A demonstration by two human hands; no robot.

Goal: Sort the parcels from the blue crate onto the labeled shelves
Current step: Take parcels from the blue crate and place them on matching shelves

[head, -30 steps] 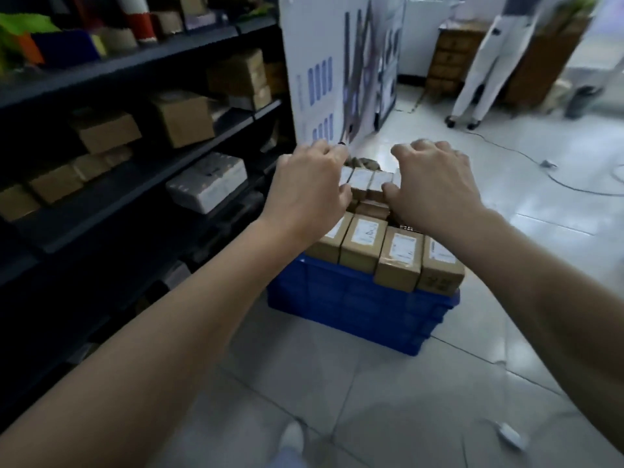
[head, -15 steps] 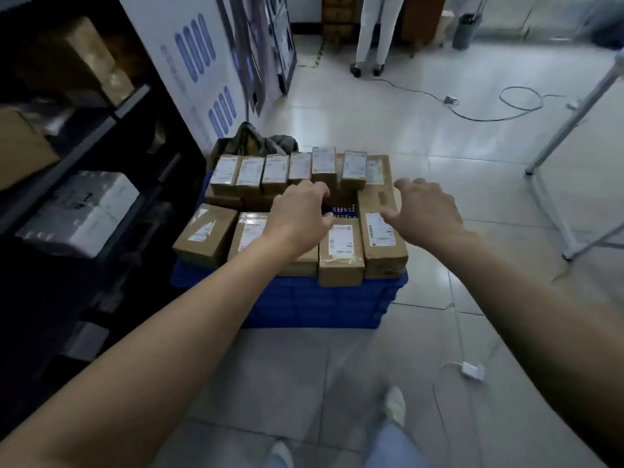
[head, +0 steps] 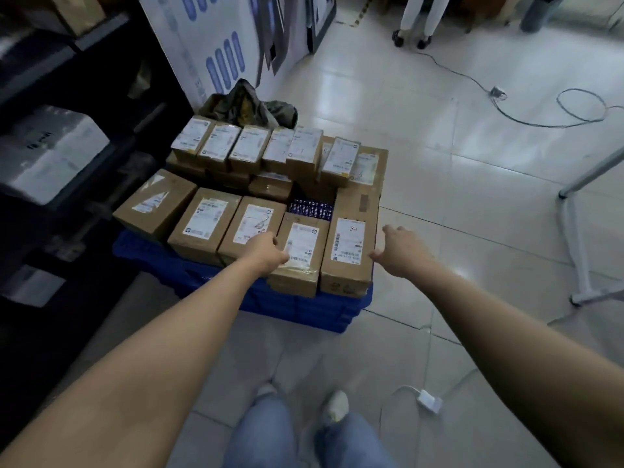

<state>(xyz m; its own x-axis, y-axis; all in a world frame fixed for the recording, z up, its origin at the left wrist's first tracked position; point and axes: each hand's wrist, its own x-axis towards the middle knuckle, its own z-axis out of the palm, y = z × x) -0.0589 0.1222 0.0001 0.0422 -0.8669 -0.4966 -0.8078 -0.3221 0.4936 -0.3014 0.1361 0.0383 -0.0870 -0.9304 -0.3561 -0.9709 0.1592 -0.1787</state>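
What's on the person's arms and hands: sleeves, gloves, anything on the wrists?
The left hand and right hand wear no gloves; no watch, bracelet or ring is visible. Past both wrists, no sleeve shows up to the frame edge.

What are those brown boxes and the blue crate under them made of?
The brown boxes look like matte cardboard: dull brown faces, folded edges, paper labels stuck on. The blue crate looks like hard moulded plastic, judging by its ribbed, slightly glossy wall.

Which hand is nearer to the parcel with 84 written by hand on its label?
Right. The right hand is at the right edge of the 84 parcel; the left hand is over the neighbouring parcel to its left.
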